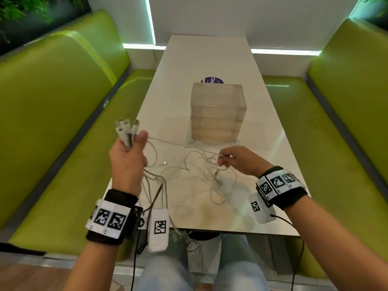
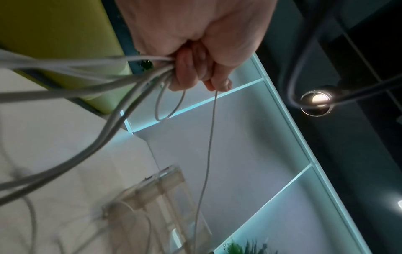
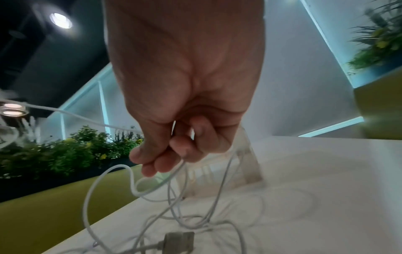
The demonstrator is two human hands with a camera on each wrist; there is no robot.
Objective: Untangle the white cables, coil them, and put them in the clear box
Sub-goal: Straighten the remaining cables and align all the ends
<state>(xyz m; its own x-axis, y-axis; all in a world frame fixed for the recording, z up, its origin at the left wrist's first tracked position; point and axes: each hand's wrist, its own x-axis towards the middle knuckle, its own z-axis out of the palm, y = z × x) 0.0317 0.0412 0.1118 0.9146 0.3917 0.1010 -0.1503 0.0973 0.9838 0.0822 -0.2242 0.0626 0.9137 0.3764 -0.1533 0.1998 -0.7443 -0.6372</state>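
White cables (image 1: 201, 171) lie in a loose tangle on the near part of the surface (image 1: 210, 59), some strands dropping over the near edge. Left hand (image 1: 128, 158) is raised above the near-left corner, grip clamped on a bundle of cable ends — plugs (image 1: 126, 128) fan out above the fist, thumb pressed against them; left wrist view shows the fingers (image 2: 195, 68) curled round several strands. One thin strand runs taut from the left thumb across to the right hand (image 1: 241, 160). Right hand sits low over the tangle, grip pinched on a thin strand between thumb and fingertips (image 3: 152, 163), loops hanging from it down to the surface. A plug block (image 3: 179, 239) lies on the surface just below the right hand. Clear box (image 1: 217, 112) stands upright just beyond the tangle, mid-surface — no cable seen inside it. Purple round label (image 1: 212, 80) shows behind the box. Green benches (image 1: 52, 114) flank both sides.
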